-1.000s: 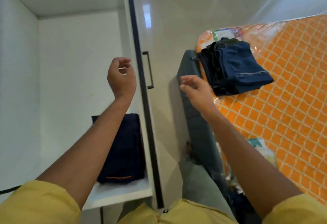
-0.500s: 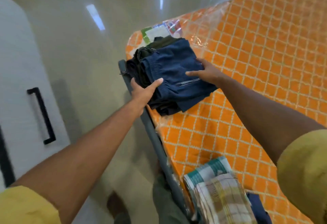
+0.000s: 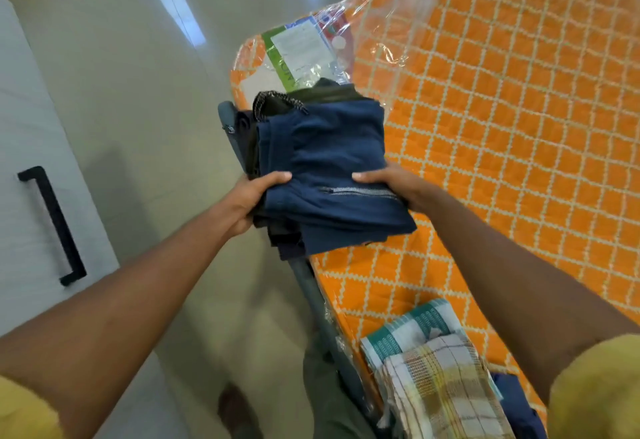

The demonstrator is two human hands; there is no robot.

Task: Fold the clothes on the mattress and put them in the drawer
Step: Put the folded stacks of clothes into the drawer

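Fingers (image 3: 273, 178) of the left hand (image 3: 247, 201) are curling over the near left edge of the stack of folded clothes (image 3: 325, 175), thumb side on top, the rest going underneath and out of sight. The right hand (image 3: 391, 184) is gripping the near right edge the same way, its fingers (image 3: 367, 177) pressing on the top navy garment beside the zip. Both hands are holding the stack; neither is free.

The stack is sitting at the edge of the mattress (image 3: 502, 126), its left part overhanging the grey bed frame (image 3: 311, 286). Whether it is lifting clear of the mattress cannot be told. Its long axis is running away from the person, so the hands are clamping the near short end, with the far end unsupported. A dark drawstring garment is lying under the navy one at the far side.

A second pile, checked cloths (image 3: 433, 376), is lying nearer the person on the mattress, well apart from the stack. A white cupboard door (image 3: 34, 161) with a black handle (image 3: 52, 223) is standing to the left, across the floor; the drawer itself is not in view.

Judgement: the carry goes leftward, so the left hand is leading. The far layers are likely to sag or slide unless the grip reaches deeper.
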